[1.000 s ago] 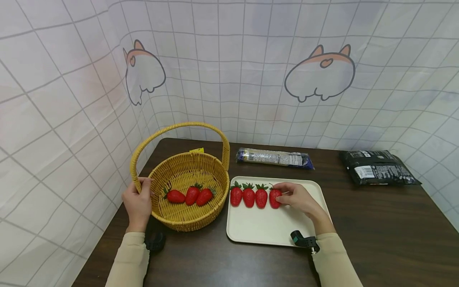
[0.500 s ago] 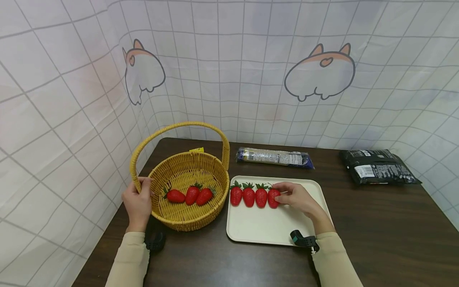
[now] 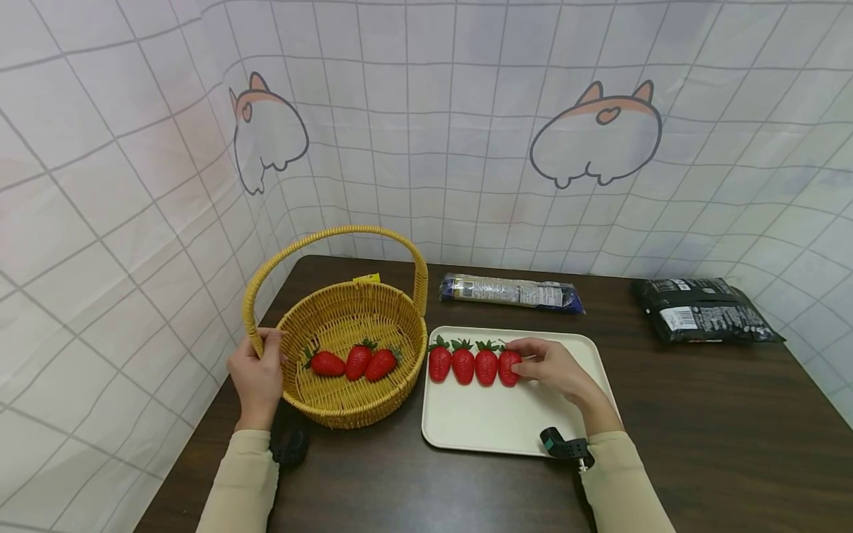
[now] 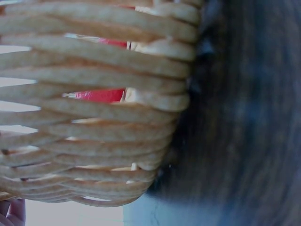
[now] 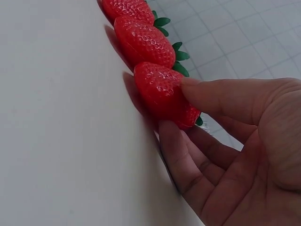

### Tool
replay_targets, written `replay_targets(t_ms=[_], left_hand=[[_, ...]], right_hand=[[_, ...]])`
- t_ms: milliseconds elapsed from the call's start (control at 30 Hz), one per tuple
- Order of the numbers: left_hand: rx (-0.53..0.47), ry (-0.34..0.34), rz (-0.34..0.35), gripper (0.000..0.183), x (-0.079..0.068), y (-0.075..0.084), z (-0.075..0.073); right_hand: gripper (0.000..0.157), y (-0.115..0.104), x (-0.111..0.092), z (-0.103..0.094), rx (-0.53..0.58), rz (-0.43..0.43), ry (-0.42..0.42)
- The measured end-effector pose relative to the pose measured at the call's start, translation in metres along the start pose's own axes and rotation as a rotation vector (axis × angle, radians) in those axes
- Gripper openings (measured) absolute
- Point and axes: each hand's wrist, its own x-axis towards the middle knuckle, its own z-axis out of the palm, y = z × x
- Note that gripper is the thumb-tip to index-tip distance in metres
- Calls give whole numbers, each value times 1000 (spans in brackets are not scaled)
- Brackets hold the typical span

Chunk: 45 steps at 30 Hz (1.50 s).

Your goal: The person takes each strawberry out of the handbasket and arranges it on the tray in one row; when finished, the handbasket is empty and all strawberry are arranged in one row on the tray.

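Observation:
In the head view my left hand grips the yellow wicker basket where its tall handle meets the rim. Three red strawberries lie inside it. Through the weave in the left wrist view, a bit of red strawberry shows. My right hand pinches a strawberry between thumb and fingers, at the right end of a row on the cream tray. The other strawberries of that row lie side by side, leaves toward the back. The held one sits right against its neighbour.
Behind the tray lies a long clear-and-blue packet. A black plastic package lies at the back right of the dark wooden table. A white gridded curtain hangs around the back and sides.
My right hand has shifted the pinched strawberry slightly left, closing the gap to the row; over the last half second it stays put. My left hand has not moved.

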Motion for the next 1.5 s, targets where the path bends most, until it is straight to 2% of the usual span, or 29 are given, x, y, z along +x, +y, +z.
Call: replay_targets(t_ms=[233,467,600,767,900,1100,1167,1267,1400,1500], left_hand=[[-8,5,7,29,0,-4,0],[-2,1,14,27,0,-5,0],[-3,8,15,24,1,-3,-1],[-4,10,11,24,1,-1,-1],[-5,-5,7,21,1,10,-1],[-19,-2,15,21,-3,36,-3],[-20,-1,14,22,-3,37,-3],[-12,1,12,22,-3,38,-4],[-8,6,11,22,-3,39,-4],[-18,-4,8,23,-3,39,-2]], right_hand=[[41,2,-1,-2,19,19,13],[40,6,-2,-9,46,-10,23],[35,3,-1,-14,20,3,114],[31,-11,-3,-10,54,-1,236],[27,-30,-5,6,70,-57,255],[23,-64,1,41,76,-177,179],[22,-77,4,52,90,-204,152],[18,-107,2,73,95,-233,116],[15,-129,17,106,59,-241,95],[15,-129,40,126,15,-237,96]])
